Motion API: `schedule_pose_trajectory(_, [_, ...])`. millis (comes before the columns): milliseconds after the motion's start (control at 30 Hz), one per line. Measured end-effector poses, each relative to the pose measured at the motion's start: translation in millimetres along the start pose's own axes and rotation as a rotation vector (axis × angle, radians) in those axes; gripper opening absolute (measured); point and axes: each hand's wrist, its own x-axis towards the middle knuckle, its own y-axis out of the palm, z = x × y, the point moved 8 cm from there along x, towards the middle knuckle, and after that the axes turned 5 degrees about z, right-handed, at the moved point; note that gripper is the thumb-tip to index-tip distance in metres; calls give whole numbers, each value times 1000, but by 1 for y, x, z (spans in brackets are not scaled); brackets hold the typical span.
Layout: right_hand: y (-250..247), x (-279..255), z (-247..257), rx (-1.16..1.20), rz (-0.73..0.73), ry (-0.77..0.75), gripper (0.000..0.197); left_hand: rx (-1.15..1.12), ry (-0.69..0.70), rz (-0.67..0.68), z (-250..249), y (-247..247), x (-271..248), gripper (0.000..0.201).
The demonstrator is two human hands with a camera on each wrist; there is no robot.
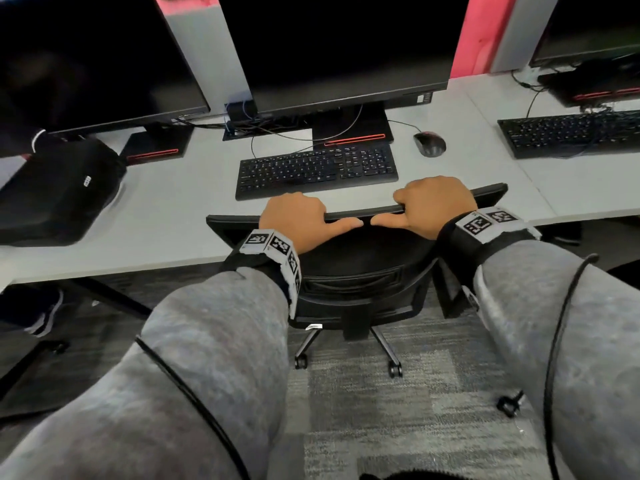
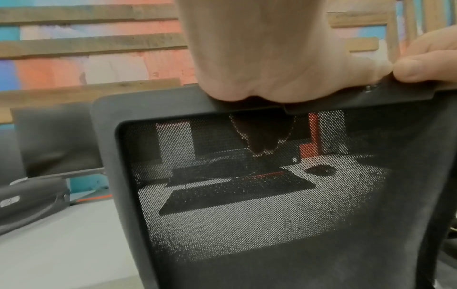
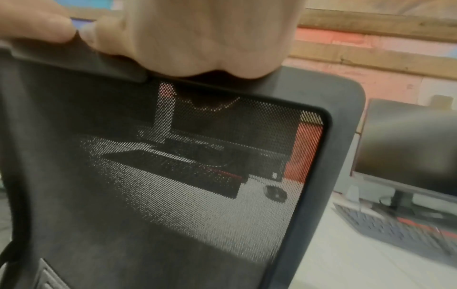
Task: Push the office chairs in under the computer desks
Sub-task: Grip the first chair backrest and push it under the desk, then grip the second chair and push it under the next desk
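Note:
A black mesh-backed office chair (image 1: 360,271) stands at the white computer desk (image 1: 173,216), its backrest top over the desk's front edge and its wheeled base on the carpet. My left hand (image 1: 298,220) grips the top rail of the backrest left of centre, fingers curled over the far side, thumb along the near side. My right hand (image 1: 433,206) grips the same rail right of centre, and the two thumb tips nearly meet. In both wrist views the mesh back (image 2: 247,185) (image 3: 185,166) fills the frame, with each palm (image 2: 259,58) (image 3: 210,39) wrapped over its top edge.
On the desk ahead lie a black keyboard (image 1: 317,169), a mouse (image 1: 429,143) and a monitor (image 1: 339,50). A black bag (image 1: 59,192) sits at the left; a second keyboard (image 1: 571,133) at the right. A shoe (image 1: 38,313) shows under the desk at left. Grey carpet lies below.

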Motion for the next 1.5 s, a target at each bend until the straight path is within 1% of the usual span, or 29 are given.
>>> schedule_pose_trajectory(167, [-1, -3, 1, 27, 12, 15, 63, 4, -14, -18, 2, 0, 0, 92])
schedule_pose_trajectory(300, [-3, -18, 4, 55, -35, 26, 61, -8, -20, -12, -1, -1, -10, 89])
schedule_pose_trajectory(433, [0, -46, 0, 91, -27, 66, 63, -76, -86, -29, -5, -1, -30, 78])
schedule_pose_trajectory(500, [-3, -64, -7, 145, -35, 54, 68, -61, -93, -29, -12, -2, -40, 83])
schedule_pose_trajectory(600, [-8, -100, -22, 198, -38, 37, 73, 5, -100, 28, -34, -4, -61, 93])
schedule_pose_trajectory(766, [2, -179, -56, 213, 6, 41, 73, 18, -126, 61, -90, -20, -102, 95])
schedule_pose_trajectory(933, [20, -268, -100, 156, 26, -33, 71, -48, -180, 58, -170, -30, -153, 93])
schedule_pose_trajectory(1033, [28, -317, -130, 148, 34, -59, 69, -88, -158, 94, -232, -25, -176, 91])
schedule_pose_trajectory(1132, [32, -348, -155, 141, 55, -59, 68, -122, -107, 109, -280, -29, -191, 86])
schedule_pose_trajectory(1266, [21, -375, -184, 171, -9, -47, 62, -110, -44, 76, -323, -53, -189, 81])
schedule_pose_trajectory(1366, [15, -397, -216, 188, -59, 4, 59, -91, 34, 6, -362, -77, -178, 79])
schedule_pose_trajectory(1432, [13, -412, -242, 165, -84, 36, 57, -86, 89, -27, -395, -89, -169, 79])
schedule_pose_trajectory(1499, [14, -427, -273, 150, -104, 81, 54, -86, 145, -27, -433, -96, -159, 80])
